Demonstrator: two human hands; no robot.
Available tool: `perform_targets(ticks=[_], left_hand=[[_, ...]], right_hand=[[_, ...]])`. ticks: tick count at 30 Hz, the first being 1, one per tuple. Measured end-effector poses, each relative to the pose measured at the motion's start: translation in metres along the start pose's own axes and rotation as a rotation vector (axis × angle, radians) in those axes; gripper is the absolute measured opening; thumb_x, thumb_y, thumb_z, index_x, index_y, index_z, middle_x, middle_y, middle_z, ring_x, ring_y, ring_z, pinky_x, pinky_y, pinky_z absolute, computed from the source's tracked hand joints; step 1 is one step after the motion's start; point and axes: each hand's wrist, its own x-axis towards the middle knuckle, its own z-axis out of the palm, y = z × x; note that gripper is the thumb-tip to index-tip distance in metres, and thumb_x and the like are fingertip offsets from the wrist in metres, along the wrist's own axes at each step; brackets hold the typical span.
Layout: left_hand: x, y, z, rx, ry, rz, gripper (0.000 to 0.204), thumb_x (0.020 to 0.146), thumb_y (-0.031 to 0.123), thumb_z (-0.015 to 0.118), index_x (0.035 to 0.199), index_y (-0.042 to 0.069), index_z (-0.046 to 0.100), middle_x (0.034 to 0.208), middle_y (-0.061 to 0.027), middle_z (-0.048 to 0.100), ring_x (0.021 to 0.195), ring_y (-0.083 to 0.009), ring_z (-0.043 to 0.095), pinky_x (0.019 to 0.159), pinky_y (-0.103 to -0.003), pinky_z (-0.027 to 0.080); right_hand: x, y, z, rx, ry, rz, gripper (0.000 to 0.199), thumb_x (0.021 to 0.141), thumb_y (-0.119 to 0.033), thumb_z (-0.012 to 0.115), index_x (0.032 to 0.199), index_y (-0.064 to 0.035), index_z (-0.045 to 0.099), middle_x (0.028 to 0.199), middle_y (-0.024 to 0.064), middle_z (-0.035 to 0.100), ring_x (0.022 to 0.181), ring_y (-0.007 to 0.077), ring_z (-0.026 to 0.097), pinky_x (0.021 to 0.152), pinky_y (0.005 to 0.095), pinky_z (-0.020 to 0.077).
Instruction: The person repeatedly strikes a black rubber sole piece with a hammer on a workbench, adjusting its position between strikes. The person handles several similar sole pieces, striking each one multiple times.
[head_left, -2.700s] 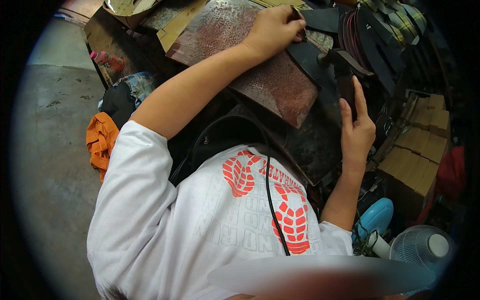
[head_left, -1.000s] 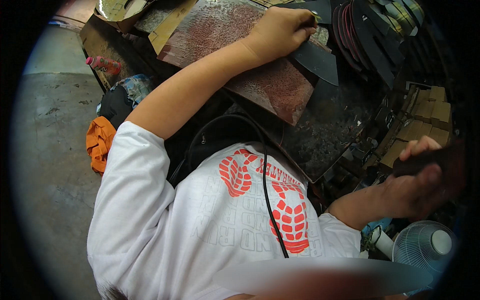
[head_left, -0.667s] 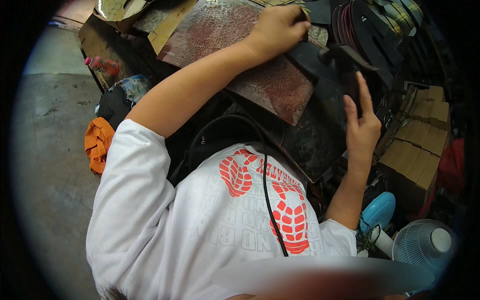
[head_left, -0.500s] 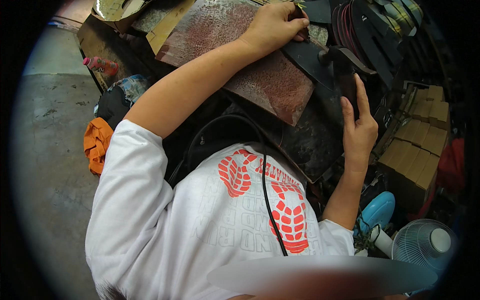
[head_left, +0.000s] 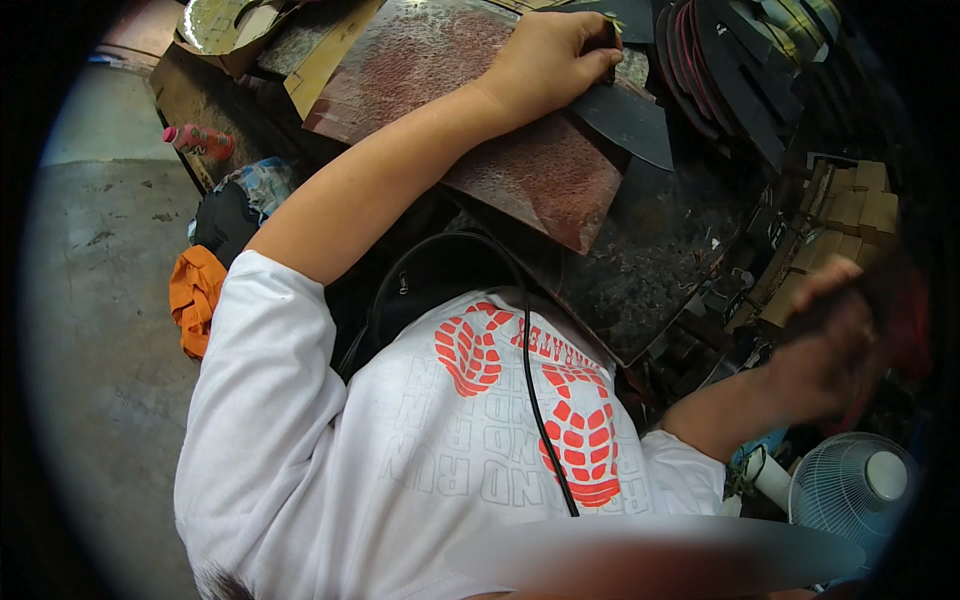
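My left hand [head_left: 560, 62] rests at the far side of the bench, fingers pinched together. A small yellow-green tip [head_left: 613, 22] shows at the fingers; the rest of what they hold is hidden. Beneath this hand a flat black pointed piece [head_left: 635, 125] lies partly over a worn reddish-brown board [head_left: 540, 185]. Off the bench to the right, my right hand [head_left: 835, 335] is raised and smeared by motion. The dark-handled hammer it held is now only a dark blur beside the fingers, against the dark background.
Curved black pieces with red edges [head_left: 690, 65] stand stacked at the back right. Brown cardboard boxes [head_left: 850, 210] lie right of the dark bench top [head_left: 650, 270]. A white fan [head_left: 850, 490] stands low right. A pink bottle [head_left: 200, 141] and orange cloth [head_left: 197, 290] are at left.
My right hand has swung away from the black piece, outward to the right and nearer me, taking the hammer off the bench. My left hand has stayed almost in place.
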Motion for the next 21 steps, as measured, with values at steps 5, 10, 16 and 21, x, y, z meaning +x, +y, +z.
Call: perform_targets(ticks=[5,10,16,21], left_hand=[[-0.001,-0.003,0.016,0.225,0.074,0.423,0.013,0.084,0.011,0.068,0.095,0.005,0.066,0.080,-0.0152,0.069,0.078,-0.0354,0.069,0.070,-0.043,0.056],[-0.001,-0.006,0.016,0.219,0.130,0.267,0.013,0.086,0.014,0.069,0.094,0.003,0.068,0.077,-0.0175,0.069,0.075,-0.0354,0.070,0.069,-0.042,0.056],[0.001,-0.001,0.002,-0.424,0.020,-0.414,0.013,0.096,0.008,0.065,0.091,-0.003,0.065,0.075,-0.0080,0.070,0.066,-0.0120,0.067,0.061,-0.028,0.054],[0.000,0.006,-0.002,-0.271,-0.031,-0.309,0.012,0.096,0.009,0.065,0.092,-0.003,0.066,0.076,-0.0080,0.070,0.066,-0.0119,0.067,0.062,-0.028,0.054]], right_hand=[[-0.017,0.037,0.017,-0.168,-0.120,-0.044,0.049,0.096,-0.039,0.066,0.132,-0.0079,0.056,0.095,0.0108,0.071,0.063,0.0131,0.064,0.058,0.0256,0.0517],[-0.057,0.103,0.034,-0.275,-0.266,0.158,0.051,0.097,-0.029,0.069,0.146,-0.0267,0.056,0.127,0.0135,0.070,0.105,0.0271,0.073,0.085,0.0372,0.0569],[-0.045,0.077,0.036,-0.317,-0.364,0.315,0.050,0.097,-0.031,0.068,0.145,-0.0311,0.056,0.124,0.0128,0.071,0.105,0.0253,0.073,0.085,0.0368,0.0580],[-0.053,0.089,0.035,-0.371,-0.345,0.400,0.049,0.097,-0.032,0.068,0.145,-0.0317,0.056,0.122,0.0126,0.072,0.104,0.0258,0.074,0.082,0.0381,0.0589]])
